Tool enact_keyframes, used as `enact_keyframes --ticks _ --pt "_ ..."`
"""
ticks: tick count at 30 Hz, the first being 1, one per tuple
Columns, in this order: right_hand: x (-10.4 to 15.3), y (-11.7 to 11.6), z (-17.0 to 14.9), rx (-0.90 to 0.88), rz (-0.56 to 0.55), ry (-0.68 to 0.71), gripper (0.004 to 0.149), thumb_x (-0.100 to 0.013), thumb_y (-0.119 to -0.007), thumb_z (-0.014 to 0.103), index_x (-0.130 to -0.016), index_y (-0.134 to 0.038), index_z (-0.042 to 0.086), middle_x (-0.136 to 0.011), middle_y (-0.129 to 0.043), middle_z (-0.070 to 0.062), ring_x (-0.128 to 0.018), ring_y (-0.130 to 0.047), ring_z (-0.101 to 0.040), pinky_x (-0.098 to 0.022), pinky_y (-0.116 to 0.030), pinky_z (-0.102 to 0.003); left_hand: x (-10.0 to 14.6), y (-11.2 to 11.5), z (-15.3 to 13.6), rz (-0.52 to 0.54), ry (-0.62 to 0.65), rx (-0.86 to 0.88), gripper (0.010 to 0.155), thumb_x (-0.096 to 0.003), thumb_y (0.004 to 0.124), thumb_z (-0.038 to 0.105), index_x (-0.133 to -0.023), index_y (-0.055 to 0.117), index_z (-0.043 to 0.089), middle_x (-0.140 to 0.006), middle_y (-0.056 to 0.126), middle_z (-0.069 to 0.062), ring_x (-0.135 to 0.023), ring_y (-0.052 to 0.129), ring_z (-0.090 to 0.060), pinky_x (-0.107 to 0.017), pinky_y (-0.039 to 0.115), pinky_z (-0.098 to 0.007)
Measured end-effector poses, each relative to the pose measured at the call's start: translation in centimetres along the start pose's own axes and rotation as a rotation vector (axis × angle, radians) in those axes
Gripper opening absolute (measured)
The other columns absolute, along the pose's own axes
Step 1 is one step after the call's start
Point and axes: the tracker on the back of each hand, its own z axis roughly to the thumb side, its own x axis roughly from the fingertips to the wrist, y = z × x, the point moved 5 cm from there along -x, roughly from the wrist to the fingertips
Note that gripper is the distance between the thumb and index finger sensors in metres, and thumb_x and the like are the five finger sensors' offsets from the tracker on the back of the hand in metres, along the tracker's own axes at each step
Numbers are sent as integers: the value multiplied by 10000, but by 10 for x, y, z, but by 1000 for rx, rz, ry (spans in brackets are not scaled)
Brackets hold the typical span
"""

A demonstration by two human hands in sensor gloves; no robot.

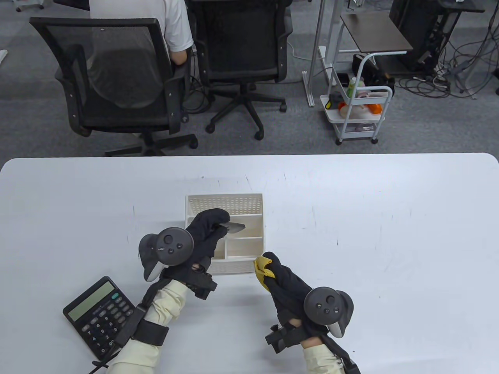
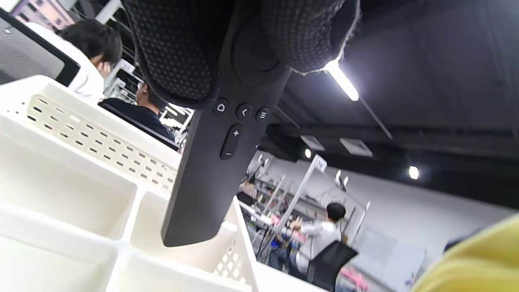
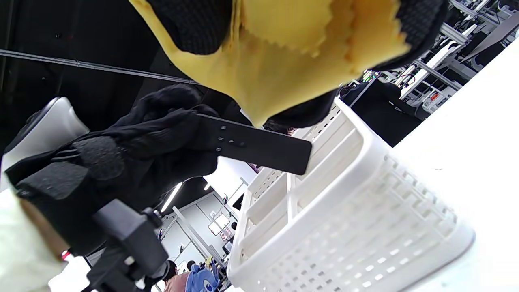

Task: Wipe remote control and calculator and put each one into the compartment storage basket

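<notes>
The left hand (image 1: 206,233) grips the remote control (image 2: 219,162) over the basket (image 1: 249,206), seemingly untouching; the right hand (image 1: 288,284) clutches a yellow cloth (image 1: 262,269).

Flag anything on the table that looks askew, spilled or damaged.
Nothing stands out. The left hand holds the remote over the basket, its tip at a compartment. The right hand grips the yellow cloth. The calculator lies flat at the near left. No spill or damage shows.
</notes>
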Motion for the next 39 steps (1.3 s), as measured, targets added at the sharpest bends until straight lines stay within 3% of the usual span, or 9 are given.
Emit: enact_keyframes --ticks 9,17,23,28,39 --pt "3 1 -1 45 11 1 518 -570 -709 216 -1035 -679 -10 -848 -903 -228 -594 -955 -328 -545 -690 -632 -21 36 7 -116 -38 -218 448 -532 822 279 -915 695 472 -1011 793 120 -927 903 -240 -595 898 -383" --pt "5 -3 -7 53 33 -21 518 -571 -708 218 -1036 -680 -9 -850 -902 -227 -599 -954 -330 -546 -688 -634 -26 54 -3 -165 -132 -358 453 -530 816 299 -944 698 439 -1004 821 98 -877 937 -230 -584 873 -409" --pt "5 -5 -7 52 43 -23 518 -571 -708 218 -1036 -679 -8 -855 -900 -229 -601 -954 -333 -548 -685 -636 -23 59 -3 -177 -126 -458 457 -528 806 306 -959 701 420 -1001 830 80 -874 928 -250 -578 867 -418" --pt "5 -5 -9 41 49 -31 519 -572 -707 218 -1037 -678 -9 -855 -901 -229 -603 -953 -334 -548 -683 -640 -13 39 -7 -138 -133 -427 485 -532 785 314 -1003 673 350 -1007 824 33 -889 912 -293 -579 858 -450" --pt "8 -16 1 67 92 15 517 -574 -706 220 -1038 -679 -4 -859 -899 -229 -608 -952 -338 -552 -680 -640 37 -48 -56 -115 -227 -443 461 -528 781 386 -984 721 342 -990 854 2 -897 905 -339 -612 826 -499"
